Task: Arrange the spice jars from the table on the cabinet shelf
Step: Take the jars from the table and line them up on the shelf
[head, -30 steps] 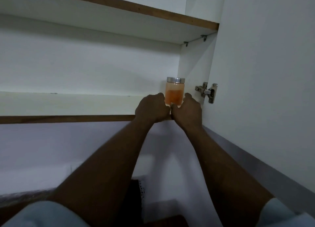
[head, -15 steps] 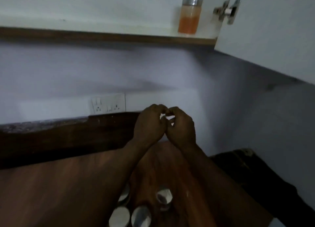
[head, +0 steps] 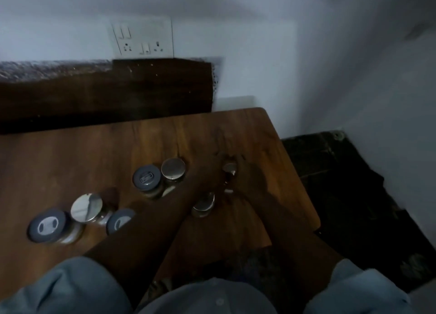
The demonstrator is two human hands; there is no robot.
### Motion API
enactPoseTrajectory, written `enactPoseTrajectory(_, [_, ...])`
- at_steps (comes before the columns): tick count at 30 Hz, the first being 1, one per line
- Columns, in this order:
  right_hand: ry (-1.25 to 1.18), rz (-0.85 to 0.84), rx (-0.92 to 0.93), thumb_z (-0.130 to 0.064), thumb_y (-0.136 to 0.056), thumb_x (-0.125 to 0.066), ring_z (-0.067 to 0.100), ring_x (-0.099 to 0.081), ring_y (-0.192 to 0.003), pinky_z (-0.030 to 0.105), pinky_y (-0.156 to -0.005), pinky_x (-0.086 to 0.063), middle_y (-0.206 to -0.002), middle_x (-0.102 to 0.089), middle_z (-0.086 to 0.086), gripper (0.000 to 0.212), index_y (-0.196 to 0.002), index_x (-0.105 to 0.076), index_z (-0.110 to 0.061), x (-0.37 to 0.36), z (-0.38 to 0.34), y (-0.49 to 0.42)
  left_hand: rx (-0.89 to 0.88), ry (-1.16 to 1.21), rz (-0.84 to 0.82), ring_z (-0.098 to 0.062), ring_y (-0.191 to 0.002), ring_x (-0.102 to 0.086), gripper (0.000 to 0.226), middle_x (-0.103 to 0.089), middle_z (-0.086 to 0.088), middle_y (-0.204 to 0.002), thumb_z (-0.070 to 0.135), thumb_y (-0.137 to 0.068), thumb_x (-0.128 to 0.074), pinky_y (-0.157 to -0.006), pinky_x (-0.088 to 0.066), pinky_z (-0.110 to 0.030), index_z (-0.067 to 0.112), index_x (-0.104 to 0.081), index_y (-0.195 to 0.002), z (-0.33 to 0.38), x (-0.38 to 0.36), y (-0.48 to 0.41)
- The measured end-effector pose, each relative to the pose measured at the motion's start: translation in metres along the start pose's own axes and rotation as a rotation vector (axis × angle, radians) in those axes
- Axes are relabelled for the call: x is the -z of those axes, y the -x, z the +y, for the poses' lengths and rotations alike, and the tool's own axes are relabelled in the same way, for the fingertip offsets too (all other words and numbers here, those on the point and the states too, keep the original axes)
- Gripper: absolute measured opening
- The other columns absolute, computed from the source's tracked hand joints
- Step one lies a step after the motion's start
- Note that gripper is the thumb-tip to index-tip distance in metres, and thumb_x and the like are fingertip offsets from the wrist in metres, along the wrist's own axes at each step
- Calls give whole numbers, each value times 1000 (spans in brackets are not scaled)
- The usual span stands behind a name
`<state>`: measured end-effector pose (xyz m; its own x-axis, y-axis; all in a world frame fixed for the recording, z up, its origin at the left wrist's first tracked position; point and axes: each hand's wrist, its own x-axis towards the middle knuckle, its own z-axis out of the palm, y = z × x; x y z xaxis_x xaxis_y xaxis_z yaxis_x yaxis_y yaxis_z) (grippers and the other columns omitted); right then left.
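Observation:
Several spice jars stand on the wooden table [head: 70,158]. My left hand [head: 211,172] and my right hand [head: 251,179] close from both sides around a silver-lidded jar [head: 230,168] near the table's right part; only its lid shows between them. Another silver-lidded jar [head: 204,205] stands just under my left wrist. Further left are a grey-lidded jar [head: 146,178] and a silver-lidded jar [head: 173,168] side by side. At the far left stand a silver-lidded jar [head: 86,207] and two grey-lidded jars [head: 48,226] [head: 119,220]. The cabinet shelf is out of view.
A white socket plate [head: 142,38] is on the wall behind the table, above a dark wooden board [head: 106,94]. The table's right edge [head: 297,172] drops to a dark floor [head: 349,195] beside a white wall.
Both hands left the orange jar on the shelf and came down to the table. The view swung down from the cabinet to the jars, and the hands now close around a silver-lidded jar.

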<state>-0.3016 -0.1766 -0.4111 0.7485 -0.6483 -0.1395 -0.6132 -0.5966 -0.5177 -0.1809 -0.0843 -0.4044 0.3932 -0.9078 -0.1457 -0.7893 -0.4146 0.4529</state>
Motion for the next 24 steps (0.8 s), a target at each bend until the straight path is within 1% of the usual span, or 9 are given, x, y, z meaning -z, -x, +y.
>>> enactPoseTrajectory(3, [97, -88, -92, -37, -80, -83, 30, -56, -127, 42, -103, -48, -147, -51, 12, 84, -148, -41, -14, -14, 18, -6, 44, 0, -124, -32, -124, -57, 73, -57, -12, -140, 38, -83, -77, -103, -45, -43, 11, -48, -144, -1, -24, -10])
enactPoseTrajectory(5, [124, -131, -119, -38, -83, -79, 30, -52, -131, 43, -106, -48, -151, -46, 13, 84, -151, -36, -13, -24, 28, -12, 153, 56, -176, -32, -121, -60, 62, -60, -13, -136, 30, -86, -76, -99, -48, -40, 11, -52, -140, -2, -41, -14])
enactPoseTrajectory(7, [69, -159, -123, -37, -86, -76, 30, -53, -131, 42, -105, -48, -150, -46, 15, 83, -153, -34, -11, -33, 37, -17, 156, 46, -196, -29, -127, -57, 58, -55, -11, -143, 25, -91, -73, -104, -47, -38, 13, -51, -143, -3, -53, -19])
enactPoseTrajectory(9, [33, -153, -106, -39, -88, -72, 29, -54, -129, 38, -104, -47, -149, -47, 14, 79, -151, -37, -10, -41, 40, -19, 127, 37, -162, -27, -134, -50, 65, -46, -9, -152, 27, -92, -71, -109, -43, -37, 14, -43, -149, -3, -58, -22])
enactPoseTrajectory(12, [12, -125, -62, -40, -88, -71, 29, -54, -129, 35, -104, -45, -148, -48, 15, 75, -149, -40, -9, -49, 47, -22, 114, 20, -124, -28, -134, -50, 72, -45, -9, -153, 25, -88, -75, -107, -43, -38, 14, -40, -150, -3, -62, -28])
enactPoseTrajectory(17, [-2, -98, -68, -46, -76, -82, 26, -60, -121, 37, -95, -51, -139, -57, 8, 78, -141, -50, -15, -38, 52, -26, 82, 122, -118, -30, -130, -53, 79, -50, -12, -146, 22, -81, -82, -104, -43, -36, 8, -43, -149, -5, -47, -30])
enactPoseTrajectory(19, [-92, -20, -62, -47, -76, -83, 21, -64, -114, 31, -90, -52, -128, -65, 2, 66, -130, -58, -19, -26, 48, -28, 143, 195, -80, -32, -127, -57, 62, -57, -14, -140, 15, -87, -76, -105, -46, -40, 8, -52, -143, -9, -34, -29])
enactPoseTrajectory(21, [-275, 25, -67, -43, -80, -80, 14, -61, -117, 23, -90, -47, -130, -65, -2, 60, -131, -57, -24, -9, 39, -30, 132, 227, -79, -26, -121, -61, 53, -62, -10, -134, 14, -90, -73, -102, -49, -37, 11, -55, -140, -15, -19, -29])
enactPoseTrajectory(24, [-457, 42, -41, -24, -81, -82, 8, -50, -126, 18, -97, -44, -145, -55, -1, 74, -146, -47, -24, 22, 17, -33, 30, 291, -85, -12, -111, -61, 55, -64, -2, -128, 23, -89, -77, -96, -49, -31, 17, -53, -138, -18, 14, -28])
